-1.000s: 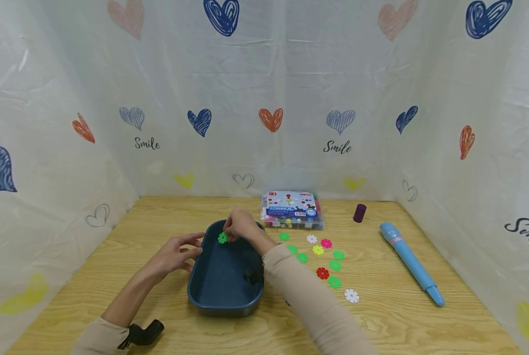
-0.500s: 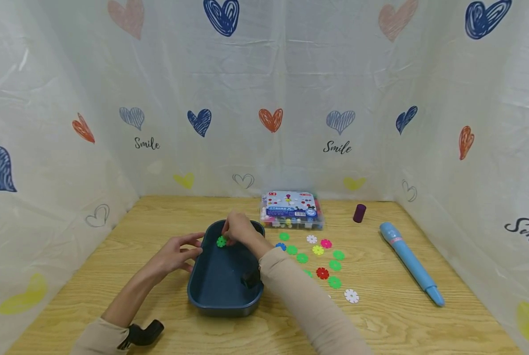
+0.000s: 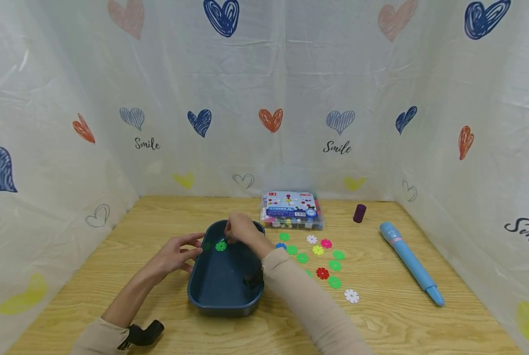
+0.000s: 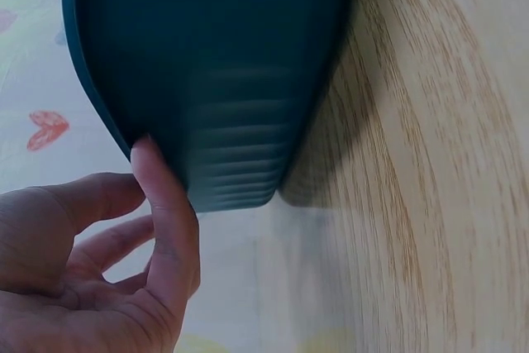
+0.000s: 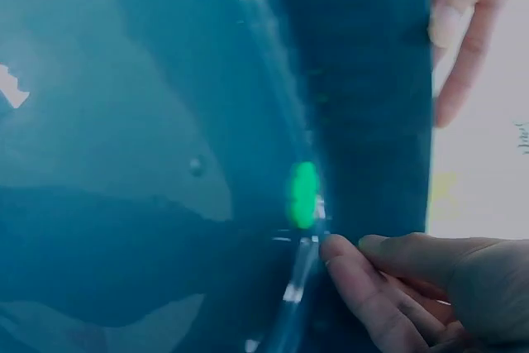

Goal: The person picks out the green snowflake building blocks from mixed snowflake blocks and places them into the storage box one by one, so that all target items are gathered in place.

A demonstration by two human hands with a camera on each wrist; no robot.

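Note:
My left hand (image 3: pixel 175 252) touches the left rim of a dark blue-green tray (image 3: pixel 217 281) from outside, fingers spread. In the left wrist view, the fingertips are at the edge of its outer wall. Over the far end of the tray, my right hand (image 3: pixel 242 229) hangs with its fingertips inside. A green notched disc (image 3: pixel 221 245), like a snowflake building piece, is just left of those fingertips. The right wrist view has the disc (image 5: pixel 304 194) blurred and apart from the thumb and forefinger (image 5: pixel 347 266), which hold nothing visible.
Right of the tray lie several notched discs, such as a red disc (image 3: pixel 322 273), a yellow disc (image 3: pixel 318 250) and a white disc (image 3: pixel 351 296). Behind them is a clear box (image 3: pixel 292 211) of coloured pieces. Farther right are a purple cylinder (image 3: pixel 359 213) and a long blue pen-like object (image 3: pixel 410 261).
The green disc has gone lower in the tray and come away from my right fingertips. The right hand has dipped slightly. My left hand has stayed at the rim.

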